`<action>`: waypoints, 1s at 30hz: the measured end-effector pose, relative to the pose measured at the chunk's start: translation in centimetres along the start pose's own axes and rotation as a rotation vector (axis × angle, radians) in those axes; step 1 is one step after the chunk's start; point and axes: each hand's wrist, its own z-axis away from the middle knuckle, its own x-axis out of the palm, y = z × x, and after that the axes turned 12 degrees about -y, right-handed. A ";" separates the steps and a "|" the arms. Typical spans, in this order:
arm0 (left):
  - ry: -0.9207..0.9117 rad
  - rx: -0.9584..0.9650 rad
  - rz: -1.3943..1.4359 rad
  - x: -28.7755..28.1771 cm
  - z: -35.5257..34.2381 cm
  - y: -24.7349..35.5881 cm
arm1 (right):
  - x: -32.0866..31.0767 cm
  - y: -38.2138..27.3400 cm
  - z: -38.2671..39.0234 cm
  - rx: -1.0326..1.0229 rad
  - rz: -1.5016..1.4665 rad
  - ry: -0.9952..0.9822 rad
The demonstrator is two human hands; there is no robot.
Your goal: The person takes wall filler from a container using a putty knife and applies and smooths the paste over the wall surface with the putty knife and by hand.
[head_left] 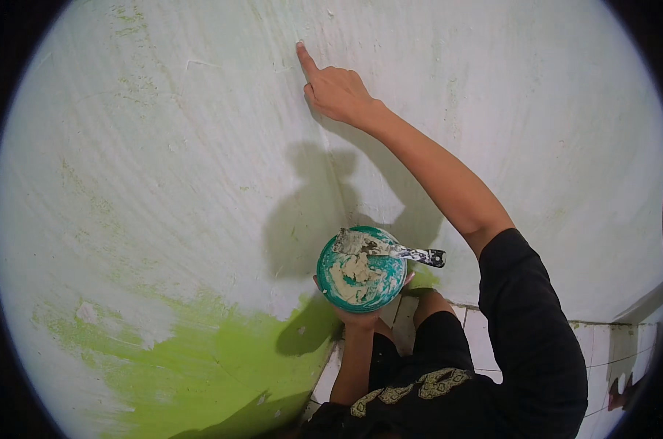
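Observation:
My left hand (358,317) holds a teal green bowl (324,289) from beneath, its fingers showing at both sides of the rim. Inside lies thick off-white putty (357,269), smeared up the walls. A putty knife (419,254) rests across the bowl, its coated blade over the putty and its black-and-white handle sticking out to the right. Higher up, my right hand (340,94) holds nothing. Its index finger is stretched out with the tip at the wall (221,146), and the other fingers are curled.
The wall is mostly whitish with streaks and rough spots. A bright green painted patch (236,358) covers its lower left. White floor tiles (481,336) show below, around my legs. Dark objects stand at the far right edge. My shadow falls on the wall behind the bowl.

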 end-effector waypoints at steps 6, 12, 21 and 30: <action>-0.022 0.026 0.011 1.5 -0.1 0.1 | 0.9 0.4 0.2 0.020 0.259 0.070; -0.025 0.016 0.029 2.3 -0.4 0.3 | -0.6 0.9 1.1 -0.107 0.442 -0.066; -0.029 0.001 0.061 3.4 -0.8 -0.5 | 0.3 0.5 -0.6 -0.038 0.367 0.014; -0.306 -0.071 0.433 4.4 -1.0 -0.3 | 2.6 1.0 2.4 -0.075 0.393 -0.100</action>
